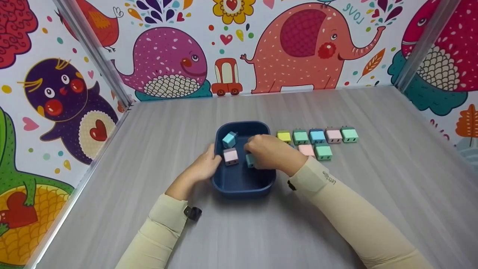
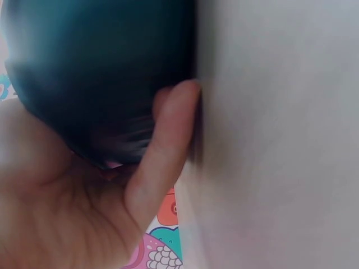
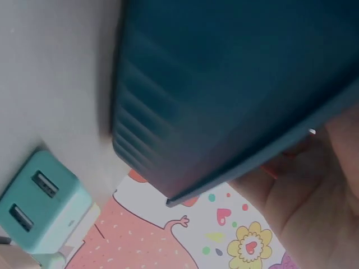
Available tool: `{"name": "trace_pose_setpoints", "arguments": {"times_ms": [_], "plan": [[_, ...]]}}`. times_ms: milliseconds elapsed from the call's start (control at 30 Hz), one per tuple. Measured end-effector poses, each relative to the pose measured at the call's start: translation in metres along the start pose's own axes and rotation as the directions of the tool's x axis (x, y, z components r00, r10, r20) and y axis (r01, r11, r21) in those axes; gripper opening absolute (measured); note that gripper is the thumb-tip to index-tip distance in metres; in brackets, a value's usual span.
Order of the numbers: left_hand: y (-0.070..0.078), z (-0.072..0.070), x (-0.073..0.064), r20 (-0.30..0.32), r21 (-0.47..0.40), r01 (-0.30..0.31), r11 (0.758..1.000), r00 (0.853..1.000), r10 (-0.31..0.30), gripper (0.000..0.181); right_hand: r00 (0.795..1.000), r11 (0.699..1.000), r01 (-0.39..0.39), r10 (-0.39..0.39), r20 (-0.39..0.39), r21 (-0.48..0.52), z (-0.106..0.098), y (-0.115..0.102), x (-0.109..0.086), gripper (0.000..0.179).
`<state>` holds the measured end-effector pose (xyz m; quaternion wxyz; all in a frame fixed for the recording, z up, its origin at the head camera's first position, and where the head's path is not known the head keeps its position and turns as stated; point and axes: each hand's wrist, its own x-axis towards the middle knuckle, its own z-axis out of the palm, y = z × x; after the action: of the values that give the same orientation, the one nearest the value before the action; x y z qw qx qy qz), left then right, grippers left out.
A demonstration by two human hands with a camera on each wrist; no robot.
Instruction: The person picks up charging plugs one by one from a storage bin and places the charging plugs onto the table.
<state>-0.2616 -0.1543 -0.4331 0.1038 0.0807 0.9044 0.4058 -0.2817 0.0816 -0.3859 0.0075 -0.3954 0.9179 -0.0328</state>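
Note:
A dark blue plastic bin [image 1: 244, 190] stands on the table. At its left side my left hand [image 1: 204, 163] grips the wall, the thumb by the rim and fingers along the outside. My right hand [image 1: 270, 152] reaches over the right rim into the bin, its curled fingers pinching a teal USB wall charger [image 1: 250, 160], which is partly hidden. Inside the bin lie a light blue charger [image 1: 229, 140], tilted, and a pale pink charger [image 1: 230, 156]. Beneath my right wrist, the right wrist view shows the bin's outer wall [image 3: 185, 95] and a mint charger [image 3: 42, 202].
Right of the bin, chargers stand in two rows: yellow [image 1: 283, 136], green [image 1: 300, 137], blue [image 1: 317, 136], pink [image 1: 333, 135] and mint behind; salmon [image 1: 306, 150] and mint [image 1: 323, 152] in front, partly covered by my hand. Printed cartoon panels [image 1: 171, 59] wall the grey table [image 1: 168, 123].

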Motion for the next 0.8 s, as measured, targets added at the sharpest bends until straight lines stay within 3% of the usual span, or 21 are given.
{"name": "trace_pose_setpoints", "arguments": {"times_ms": [233,433,800], "plan": [[0.001,0.0,-0.001,0.004,-0.005,-0.011,1.0,1.0,0.011,0.051,0.998,1.0,0.03,-0.03,-0.059,0.005,-0.01,-0.001,-0.01,0.039],[0.001,0.0,-0.002,0.002,-0.006,0.001,1.0,1.0,-0.001,0.052,0.996,1.0,-0.005,0.003,-0.089,-0.016,-0.022,-0.002,-0.02,0.042],[0.0,0.001,0.0,0.002,-0.008,0.003,1.0,1.0,-0.003,0.051,0.987,0.996,-0.081,0.087,-0.139,0.046,-0.041,0.013,-0.045,0.051]]}}
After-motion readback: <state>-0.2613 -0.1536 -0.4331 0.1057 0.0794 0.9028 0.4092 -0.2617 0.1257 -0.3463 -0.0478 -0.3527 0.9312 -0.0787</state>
